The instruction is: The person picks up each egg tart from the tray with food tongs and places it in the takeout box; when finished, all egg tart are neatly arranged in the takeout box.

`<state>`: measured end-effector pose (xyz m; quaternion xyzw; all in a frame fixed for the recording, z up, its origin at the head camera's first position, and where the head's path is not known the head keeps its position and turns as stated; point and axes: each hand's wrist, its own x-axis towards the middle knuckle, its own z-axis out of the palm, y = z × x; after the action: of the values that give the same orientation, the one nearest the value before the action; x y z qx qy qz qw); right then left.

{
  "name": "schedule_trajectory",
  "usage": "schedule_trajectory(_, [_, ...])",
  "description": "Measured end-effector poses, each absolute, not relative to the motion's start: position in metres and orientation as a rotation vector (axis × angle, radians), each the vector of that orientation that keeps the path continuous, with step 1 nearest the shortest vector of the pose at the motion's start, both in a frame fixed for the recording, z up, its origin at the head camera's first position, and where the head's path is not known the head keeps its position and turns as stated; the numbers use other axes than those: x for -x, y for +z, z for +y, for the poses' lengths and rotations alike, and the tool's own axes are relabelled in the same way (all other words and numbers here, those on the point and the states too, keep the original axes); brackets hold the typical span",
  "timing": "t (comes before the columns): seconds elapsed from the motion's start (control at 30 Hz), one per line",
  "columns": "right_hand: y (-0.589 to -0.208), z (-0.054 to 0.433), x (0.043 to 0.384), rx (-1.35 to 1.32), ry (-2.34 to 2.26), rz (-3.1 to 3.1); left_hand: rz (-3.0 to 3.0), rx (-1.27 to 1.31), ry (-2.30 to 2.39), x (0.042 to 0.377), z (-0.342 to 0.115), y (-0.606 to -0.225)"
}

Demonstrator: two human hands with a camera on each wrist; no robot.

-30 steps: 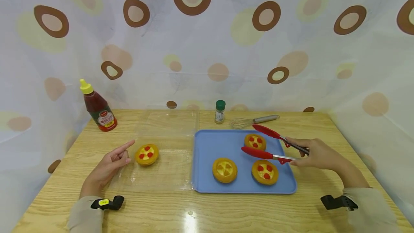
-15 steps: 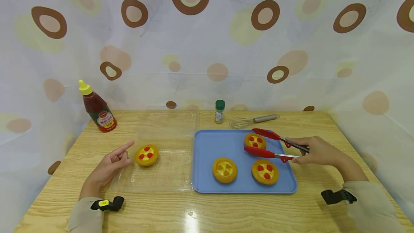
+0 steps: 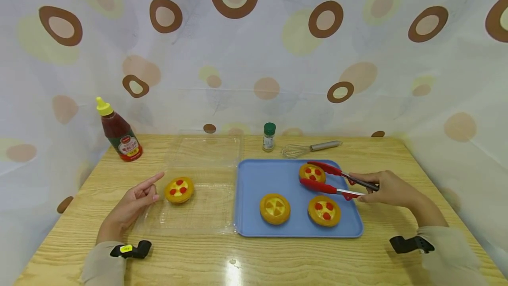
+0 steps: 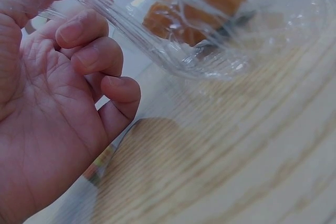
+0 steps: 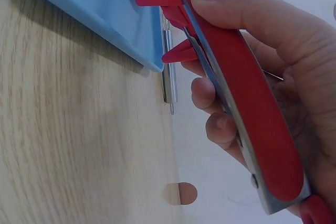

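Note:
My right hand (image 3: 390,191) grips red-and-metal tongs (image 5: 247,98), thumb on one arm and fingers curled round the other. In the head view, the red tong heads lie spread on either side of a tart (image 3: 311,173) with red toppings, at the back right of the blue tray (image 3: 254,180). Another red-topped tart (image 3: 324,211) and a plain yellow one (image 3: 274,209) sit nearer on the tray. My left hand (image 3: 128,206) holds the left edge of a clear plastic container (image 3: 210,206) with thumb and straight index finger, other fingers curled. One red-topped tart (image 3: 179,190) lies inside it.
The container's clear lid (image 3: 208,150) lies folded back. A sauce bottle (image 3: 123,136) with a yellow cap stands at back left. Behind the tray are a green-capped shaker (image 3: 268,137) and a whisk (image 3: 309,148). A patterned sheet (image 3: 254,56) backs the wooden table (image 3: 190,259).
The tong heads have drawn closer together and lowered around the back tart on the tray. My left hand and the container stay in place.

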<state>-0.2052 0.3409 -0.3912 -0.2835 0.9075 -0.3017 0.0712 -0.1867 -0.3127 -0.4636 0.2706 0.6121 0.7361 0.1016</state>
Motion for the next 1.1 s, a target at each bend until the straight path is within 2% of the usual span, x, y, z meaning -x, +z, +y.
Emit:
schedule_trajectory(0.43, [-0.393, 0.337, 0.201, 0.778, -0.998, 2.736, 1.862, -0.720, 2.153, 0.187, -0.313, -0.464])
schedule_trajectory(1.1, [-0.356, 0.297, 0.203, 0.958, -0.978, 2.726, 1.865, -0.710, 2.149, 0.186, -0.312, -0.464])
